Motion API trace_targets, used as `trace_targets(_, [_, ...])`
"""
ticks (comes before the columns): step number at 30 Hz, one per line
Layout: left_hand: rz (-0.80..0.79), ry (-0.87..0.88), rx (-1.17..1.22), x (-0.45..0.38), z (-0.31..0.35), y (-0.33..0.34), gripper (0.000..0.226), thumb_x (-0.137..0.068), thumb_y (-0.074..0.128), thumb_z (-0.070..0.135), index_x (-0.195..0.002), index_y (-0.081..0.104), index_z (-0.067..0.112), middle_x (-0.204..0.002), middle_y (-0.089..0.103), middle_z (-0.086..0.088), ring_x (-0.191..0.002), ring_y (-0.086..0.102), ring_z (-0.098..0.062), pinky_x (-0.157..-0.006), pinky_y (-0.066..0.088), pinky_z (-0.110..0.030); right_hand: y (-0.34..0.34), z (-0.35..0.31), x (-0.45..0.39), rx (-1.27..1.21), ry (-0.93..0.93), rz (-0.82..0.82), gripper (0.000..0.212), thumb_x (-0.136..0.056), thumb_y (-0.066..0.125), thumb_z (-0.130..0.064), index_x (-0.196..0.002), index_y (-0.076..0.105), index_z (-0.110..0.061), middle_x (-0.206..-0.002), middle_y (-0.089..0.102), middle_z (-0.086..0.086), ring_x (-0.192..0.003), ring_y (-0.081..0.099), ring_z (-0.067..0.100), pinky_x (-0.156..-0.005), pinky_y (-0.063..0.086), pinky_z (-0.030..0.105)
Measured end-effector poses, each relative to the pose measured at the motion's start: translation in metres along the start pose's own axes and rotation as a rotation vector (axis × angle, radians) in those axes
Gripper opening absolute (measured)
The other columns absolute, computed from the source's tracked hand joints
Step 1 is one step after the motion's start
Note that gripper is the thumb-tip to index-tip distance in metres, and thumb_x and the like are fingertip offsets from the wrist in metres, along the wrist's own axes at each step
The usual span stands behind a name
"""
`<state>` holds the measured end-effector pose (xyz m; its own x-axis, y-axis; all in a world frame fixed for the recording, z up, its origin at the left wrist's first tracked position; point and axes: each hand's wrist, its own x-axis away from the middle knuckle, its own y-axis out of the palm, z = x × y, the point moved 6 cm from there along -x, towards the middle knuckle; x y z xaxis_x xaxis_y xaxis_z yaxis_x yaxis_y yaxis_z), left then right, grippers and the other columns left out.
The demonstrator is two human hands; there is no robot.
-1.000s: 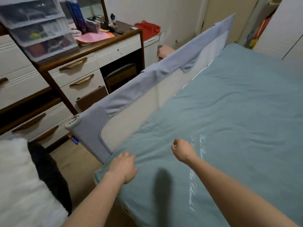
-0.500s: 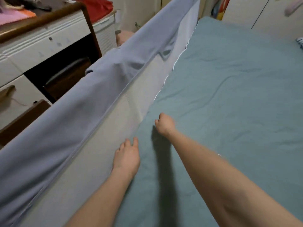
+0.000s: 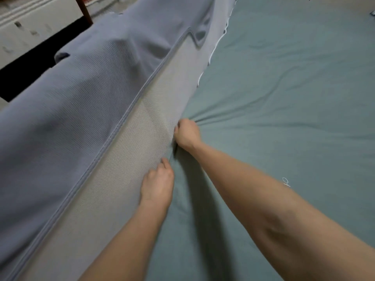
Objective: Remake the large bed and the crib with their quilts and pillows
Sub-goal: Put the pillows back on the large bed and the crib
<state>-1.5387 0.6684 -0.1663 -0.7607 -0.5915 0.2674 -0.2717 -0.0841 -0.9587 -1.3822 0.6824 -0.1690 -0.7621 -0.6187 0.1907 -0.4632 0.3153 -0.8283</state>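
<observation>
Your right hand (image 3: 187,133) clenches the sheet (image 3: 284,98) edge; your left hand (image 3: 157,186) lies flat just behind. Quilts, pillows remain.

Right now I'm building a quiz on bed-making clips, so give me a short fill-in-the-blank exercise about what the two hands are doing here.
1. The right hand grips a bunch of the ____ sheet.
2. Creases in the sheet fan out from the ____ hand.
3. The left hand rests with straight fingers where the sheet meets the ____ panel of the bed rail.

Missing words: green; right; mesh
</observation>
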Motion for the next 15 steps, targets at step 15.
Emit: trace_targets(15, [0.046,0.161,0.164,-0.011,0.041,0.022,0.097,-0.071,-0.021,0.068,-0.153,-0.003,0.02,-0.161,-0.007,-0.007,-0.148,-0.006,-0.025,-0.118,-0.002,-0.041,-0.058,0.166,0.016,0.156,0.362,0.037,0.066,-0.098,0.024,-0.055,-0.153,0.008,-0.022,-0.16,0.001,0.013,-0.147,0.0,0.033,-0.119,0.0,0.045])
